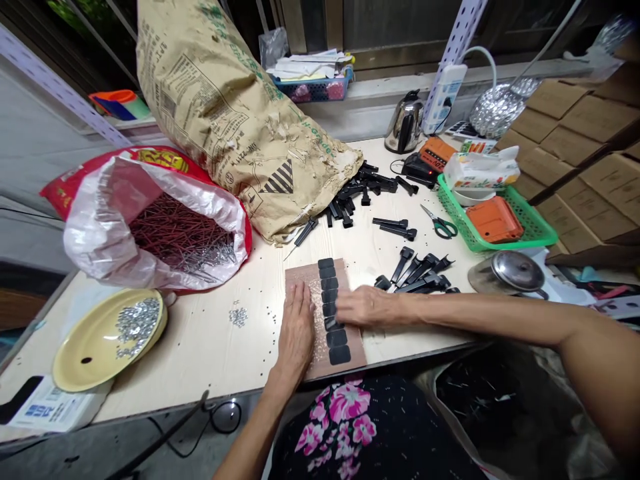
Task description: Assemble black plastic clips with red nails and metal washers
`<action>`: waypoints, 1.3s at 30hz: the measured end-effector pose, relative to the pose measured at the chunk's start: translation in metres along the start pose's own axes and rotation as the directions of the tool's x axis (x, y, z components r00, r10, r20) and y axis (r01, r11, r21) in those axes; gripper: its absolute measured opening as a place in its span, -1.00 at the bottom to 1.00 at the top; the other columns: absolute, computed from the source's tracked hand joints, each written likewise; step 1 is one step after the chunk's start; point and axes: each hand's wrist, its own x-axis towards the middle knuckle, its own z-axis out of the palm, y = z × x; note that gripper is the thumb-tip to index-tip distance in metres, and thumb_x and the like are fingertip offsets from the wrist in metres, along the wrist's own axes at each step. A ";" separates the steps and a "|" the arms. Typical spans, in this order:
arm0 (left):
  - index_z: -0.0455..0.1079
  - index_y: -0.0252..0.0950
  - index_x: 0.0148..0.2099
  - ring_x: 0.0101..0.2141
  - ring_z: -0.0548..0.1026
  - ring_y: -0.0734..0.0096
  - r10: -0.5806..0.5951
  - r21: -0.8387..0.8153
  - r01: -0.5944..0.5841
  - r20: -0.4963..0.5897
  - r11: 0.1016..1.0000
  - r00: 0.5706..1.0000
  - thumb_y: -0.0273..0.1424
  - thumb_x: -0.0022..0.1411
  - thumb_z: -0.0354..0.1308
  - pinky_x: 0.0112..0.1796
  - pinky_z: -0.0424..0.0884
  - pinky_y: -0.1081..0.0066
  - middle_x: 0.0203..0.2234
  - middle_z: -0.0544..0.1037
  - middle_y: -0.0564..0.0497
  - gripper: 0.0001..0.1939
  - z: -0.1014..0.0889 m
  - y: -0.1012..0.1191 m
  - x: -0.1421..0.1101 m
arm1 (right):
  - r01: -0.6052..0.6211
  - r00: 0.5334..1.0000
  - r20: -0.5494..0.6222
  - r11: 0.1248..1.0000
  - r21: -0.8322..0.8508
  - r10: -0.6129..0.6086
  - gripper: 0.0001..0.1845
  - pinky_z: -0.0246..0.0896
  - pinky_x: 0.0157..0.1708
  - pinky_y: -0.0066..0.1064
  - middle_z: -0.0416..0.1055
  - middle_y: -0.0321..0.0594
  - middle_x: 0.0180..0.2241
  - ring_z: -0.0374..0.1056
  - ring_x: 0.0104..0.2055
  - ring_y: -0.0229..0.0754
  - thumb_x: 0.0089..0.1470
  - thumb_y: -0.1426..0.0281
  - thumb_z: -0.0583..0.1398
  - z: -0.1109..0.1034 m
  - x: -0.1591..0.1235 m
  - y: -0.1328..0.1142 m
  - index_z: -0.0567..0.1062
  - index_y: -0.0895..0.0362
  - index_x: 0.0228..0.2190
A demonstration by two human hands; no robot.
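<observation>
Brace the brown rectangular board (pixel 357 350) with your flat, unclosed left hand (pixel 296 323), at nine o'clock of the black rounded-square pieces (pixel 329 283), for your curled right hand (pixel 369 306), whose grip I cannot tell.

"UN 2211" on paper sack (pixel 235 127)

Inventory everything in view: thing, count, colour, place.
Table: one, pale, centre
Board: one, brown, on table
Squares: about eight, black, on board
Parts: many, black, on table
Bowl: one, yellow, left
Bits: many, silver, in bowl, on table
Bag: one, red-white, left
Sticks: many, dark red, in bag
Sack: one, tan, rear
Kettle: one, silver, rear
Scissors: one, green-handled, right
Basket: one, green, right
Container: one, orange, in basket
Boxes: several, brown, far right
Pot: one, silver, right
Tray: one, blue, rear
Left fingers: four showing, on board
Right fingers: count blurred, on squares
</observation>
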 end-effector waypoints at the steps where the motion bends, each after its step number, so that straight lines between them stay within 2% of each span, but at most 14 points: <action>1: 0.10 -0.51 0.23 0.27 -0.11 0.16 -0.005 -0.001 0.005 -0.001 1.000 1.000 -0.41 0.36 -0.25 0.20 0.05 0.05 0.22 0.13 -0.32 -0.53 0.000 0.000 0.000 | 0.001 1.000 0.010 1.000 0.001 -0.001 -0.63 0.12 -0.55 -0.60 0.31 -0.29 -0.42 0.15 -0.42 -0.38 0.30 0.43 -0.14 0.000 0.000 0.000 0.40 0.24 -0.34; 4: 0.08 -0.50 0.24 0.27 -0.11 0.17 -0.011 -0.005 0.011 0.001 1.000 1.000 -0.41 0.37 -0.26 0.20 0.04 0.04 0.24 0.11 -0.31 -0.53 0.001 0.000 0.000 | 0.013 0.999 0.033 0.999 -0.030 -0.012 -0.65 0.15 -0.49 -0.54 0.31 -0.24 -0.40 0.16 -0.38 -0.34 0.30 0.42 -0.11 0.000 -0.004 -0.002 0.41 0.27 -0.35; 9: 0.08 -0.46 0.25 0.27 -0.10 0.18 -0.017 -0.025 0.017 0.007 1.000 1.000 -0.40 0.37 -0.27 0.19 0.06 0.03 0.24 0.12 -0.28 -0.53 0.001 0.001 0.000 | 0.105 0.989 0.113 0.990 -0.096 -0.094 -0.72 0.12 -0.42 -0.47 0.31 -0.23 -0.41 0.19 -0.32 -0.25 0.26 0.40 -0.01 0.009 -0.012 -0.015 0.44 0.19 -0.39; 12: 0.07 -0.45 0.26 0.27 -0.10 0.17 -0.011 -0.036 0.011 -0.011 0.999 1.000 -0.39 0.37 -0.27 0.18 0.07 0.01 0.24 0.11 -0.28 -0.53 0.002 0.000 -0.001 | 0.048 0.994 0.098 0.994 -0.100 -0.038 -0.72 0.10 -0.40 -0.47 0.32 -0.22 -0.40 0.20 -0.30 -0.24 0.26 0.38 0.00 0.013 -0.012 -0.020 0.44 0.17 -0.38; 14: 0.05 -0.42 0.27 0.27 -0.11 0.16 -0.003 -0.043 0.002 -0.028 0.999 1.000 -0.40 0.37 -0.27 0.18 0.07 -0.01 0.25 0.09 -0.27 -0.53 0.004 -0.001 -0.001 | 0.026 0.994 0.108 0.997 -0.069 -0.019 -0.74 0.09 -0.37 -0.47 0.34 -0.23 -0.37 0.21 -0.28 -0.24 0.26 0.37 0.00 0.008 -0.012 -0.020 0.44 0.16 -0.36; 17: 0.06 -0.40 0.27 0.27 -0.08 0.14 -0.004 -0.041 0.002 -0.045 0.999 0.999 -0.40 0.36 -0.26 0.17 0.09 -0.03 0.24 0.12 -0.26 -0.53 0.005 -0.002 -0.003 | 0.000 0.985 0.170 1.000 -0.027 0.005 -0.77 0.08 -0.37 -0.46 0.37 -0.25 -0.36 0.24 -0.29 -0.26 0.25 0.35 0.03 -0.019 -0.019 -0.019 0.44 0.14 -0.35; 21: 0.05 -0.40 0.27 0.26 -0.07 0.16 -0.028 -0.034 0.026 -0.050 0.999 0.998 -0.42 0.36 -0.28 0.17 0.09 -0.02 0.23 0.13 -0.26 -0.53 0.010 -0.004 -0.006 | -0.080 0.936 0.330 0.988 -0.132 0.120 -0.78 -0.01 -0.45 -0.43 0.39 -0.30 -0.46 0.28 -0.38 -0.25 0.19 0.33 0.12 -0.073 -0.038 -0.012 0.48 0.07 -0.47; 24: 0.06 -0.42 0.26 0.26 -0.06 0.15 -0.051 -0.052 0.049 -0.046 0.997 0.998 -0.42 0.36 -0.28 0.17 0.10 -0.01 0.23 0.13 -0.27 -0.53 0.012 -0.003 -0.006 | -0.073 0.946 0.293 0.973 -0.220 0.137 -0.83 0.00 -0.41 -0.39 0.44 -0.30 -0.43 0.30 -0.38 -0.23 0.15 0.28 0.16 -0.089 -0.027 -0.003 0.52 0.02 -0.41; 26: 0.10 -0.41 0.24 0.25 -0.01 0.13 -0.061 -0.081 0.057 -0.056 0.995 0.997 -0.41 0.36 -0.25 0.15 0.14 0.00 0.23 0.15 -0.27 -0.54 0.007 0.001 -0.006 | -0.052 0.981 0.169 0.964 -0.260 0.099 -0.79 0.02 -0.37 -0.37 0.45 -0.25 -0.37 0.29 -0.33 -0.20 0.19 0.26 0.11 -0.076 0.001 0.002 0.53 0.04 -0.32; 29: 0.16 -0.31 0.21 0.22 0.10 0.14 -0.069 -0.144 0.050 -0.130 0.988 0.989 -0.40 0.35 -0.19 0.12 0.21 0.02 0.22 0.17 -0.21 -0.58 -0.012 0.006 -0.010 | 0.017 0.999 0.040 0.949 -0.316 -0.005 -0.75 0.02 -0.35 -0.37 0.45 -0.19 -0.33 0.23 -0.27 -0.17 0.24 0.33 0.05 -0.031 0.060 0.009 0.52 0.09 -0.27; 31: 0.20 -0.24 0.19 0.19 0.16 0.16 -0.114 -0.165 0.078 -0.222 0.983 0.968 -0.41 0.34 -0.15 0.10 0.25 0.04 0.19 0.22 -0.18 -0.60 -0.031 0.001 -0.017 | 0.100 0.994 0.066 0.928 -0.359 -0.081 -0.79 0.01 -0.32 -0.36 0.45 -0.18 -0.33 0.21 -0.23 -0.15 0.22 0.42 0.06 0.002 0.097 0.014 0.51 0.09 -0.27; 34: 0.28 -0.24 0.12 0.06 0.30 0.15 -0.242 -0.129 0.209 -0.356 0.969 0.903 -0.40 0.32 -0.10 0.03 0.30 0.08 0.03 0.36 -0.17 -0.64 -0.059 -0.022 -0.033 | 0.197 0.977 0.148 0.903 -0.382 -0.150 -0.81 -0.01 -0.28 -0.33 0.44 -0.14 -0.34 0.18 -0.21 -0.12 0.19 0.49 0.08 0.039 0.133 0.024 0.51 0.13 -0.32; 37: 0.35 -0.26 0.05 -0.11 0.37 0.15 -0.366 -0.078 0.366 -0.397 0.927 0.842 -0.37 0.31 -0.07 -0.08 0.36 0.14 -0.16 0.42 -0.15 -0.68 -0.077 -0.056 -0.048 | 0.238 0.967 0.186 0.883 -0.405 -0.175 -0.78 0.00 -0.26 -0.30 0.43 -0.08 -0.31 0.17 -0.22 -0.11 0.19 0.51 0.05 0.058 0.146 0.035 0.50 0.18 -0.36; 39: 0.38 -0.28 0.01 -0.18 0.38 0.16 -0.410 -0.057 0.422 -0.385 0.905 0.827 -0.36 0.31 -0.09 -0.15 0.37 0.18 -0.24 0.42 -0.14 -0.68 -0.082 -0.077 -0.051 | 0.241 0.967 0.178 0.874 -0.421 -0.181 -0.76 0.02 -0.25 -0.29 0.42 -0.05 -0.30 0.18 -0.21 -0.09 0.21 0.50 0.03 0.062 0.147 0.041 0.49 0.20 -0.35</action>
